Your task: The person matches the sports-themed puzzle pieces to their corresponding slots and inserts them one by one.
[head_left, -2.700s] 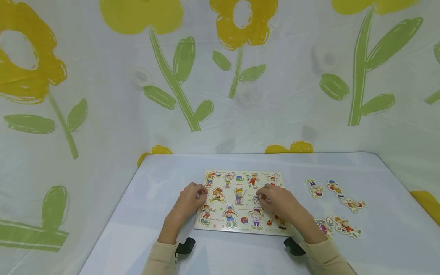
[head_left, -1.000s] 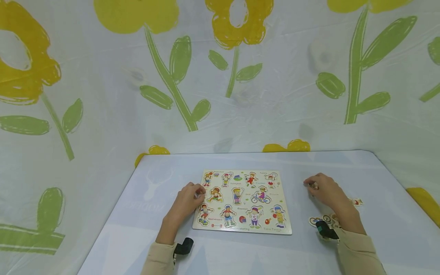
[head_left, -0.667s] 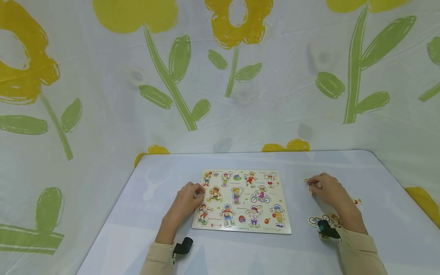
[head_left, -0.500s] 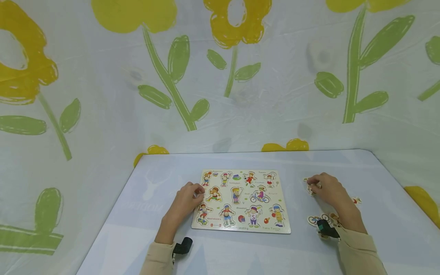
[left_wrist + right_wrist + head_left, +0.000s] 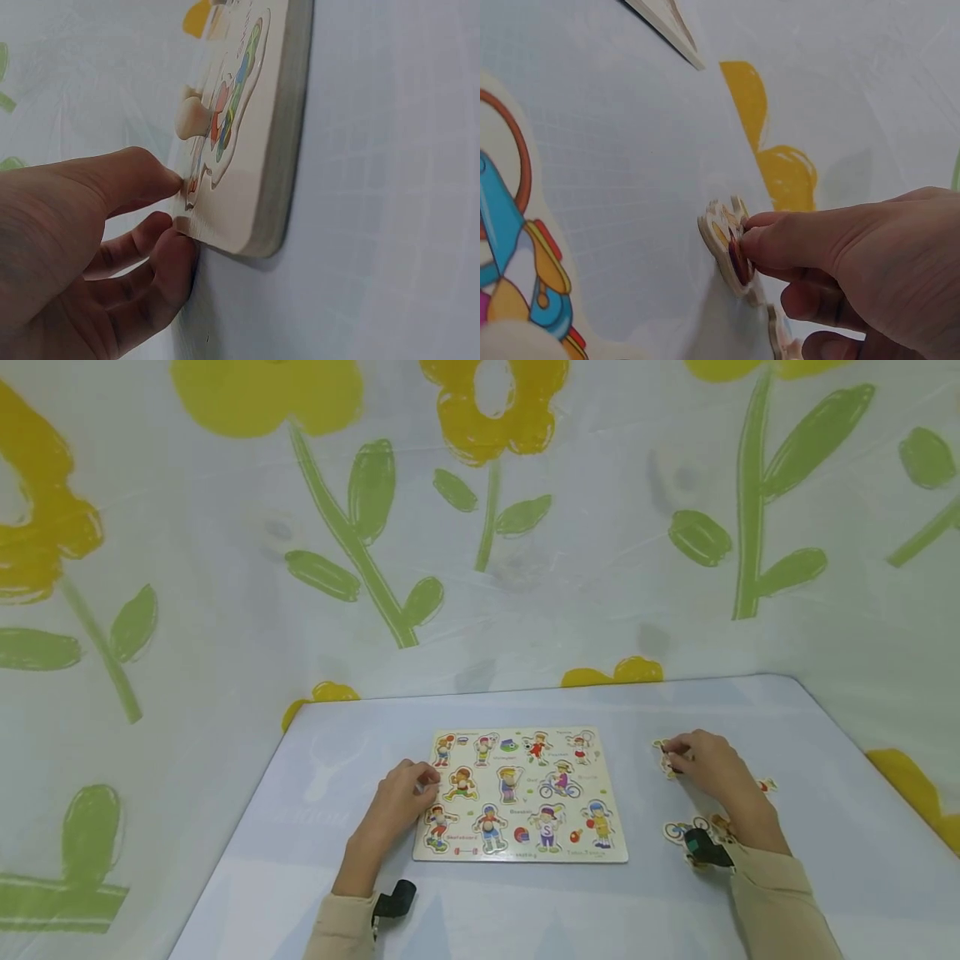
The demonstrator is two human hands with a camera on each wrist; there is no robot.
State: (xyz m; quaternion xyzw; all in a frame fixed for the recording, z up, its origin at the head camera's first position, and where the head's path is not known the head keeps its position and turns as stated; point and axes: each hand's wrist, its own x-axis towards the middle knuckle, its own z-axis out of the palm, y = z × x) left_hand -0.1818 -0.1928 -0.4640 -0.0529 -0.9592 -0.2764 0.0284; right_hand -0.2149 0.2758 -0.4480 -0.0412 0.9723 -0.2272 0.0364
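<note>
**Examiner:** Report the left hand first.

**Inspector:** The left hand (image 5: 408,789) pinches the left edge of a rectangular, cream-coloured wooden board (image 5: 528,793). In the left wrist view the thumb lies at the board's rim and the other fingers are bent against the edge. A rounded, pale wooden knob (image 5: 193,118) stands up from a figure near that corner.

**Examiner:** Condition of the board?

**Inspector:** It lies flat on the pale blue-white table (image 5: 517,910), between the two hands. Its face carries colourful sports figures in three rows, among them a cyclist on a blue bicycle.

**Examiner:** And the right hand?

**Inspector:** The right hand (image 5: 708,764) grips a small, flat, figure-shaped wooden piece (image 5: 731,247) between thumb and forefinger, to the right of the board and well apart from it. The piece is tilted; whether it touches the table, I cannot tell.

**Examiner:** Other loose items?

**Inspector:** A flat wooden bicycle piece (image 5: 677,831) lies near the right wrist, partly covered by a black wrist-worn device (image 5: 705,847). A red-and-white wooden piece (image 5: 767,785) shows beyond the right forearm, mostly hidden.

**Examiner:** Surroundings?

**Inspector:** A white backdrop (image 5: 600,568) printed with yellow flowers and green stems rises behind the table.
</note>
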